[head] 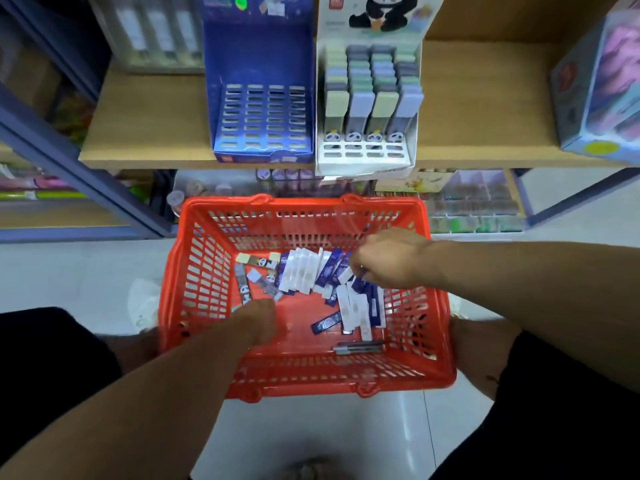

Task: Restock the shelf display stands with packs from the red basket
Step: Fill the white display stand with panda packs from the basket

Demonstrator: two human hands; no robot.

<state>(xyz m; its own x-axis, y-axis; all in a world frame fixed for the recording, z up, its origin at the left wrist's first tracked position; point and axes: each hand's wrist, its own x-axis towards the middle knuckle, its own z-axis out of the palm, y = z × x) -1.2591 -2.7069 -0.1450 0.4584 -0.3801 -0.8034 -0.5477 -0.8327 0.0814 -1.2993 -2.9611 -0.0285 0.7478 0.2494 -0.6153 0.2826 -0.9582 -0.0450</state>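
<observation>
The red basket (194, 271) stands on the white floor between my knees. Several small blue and white packs (304, 271) lie on its bottom, with a few panda-print packs (258, 263) at the left. My right hand (388, 261) reaches in from the right and its curled fingers pinch blue and white packs in the pile. My left hand (258, 320) is inside the basket at the lower left, fingers pointing down near the panda packs; its fingertips are hidden. On the shelf above, the blue display stand (259, 98) has empty slots, and the white panda stand (370, 98) holds several packs.
A wooden shelf board (145, 133) carries both stands, with a clear box at its back left and a pastel boxed item (602, 84) at the right. A lower shelf holds more stationery. A pen (358, 348) lies at the basket's near side.
</observation>
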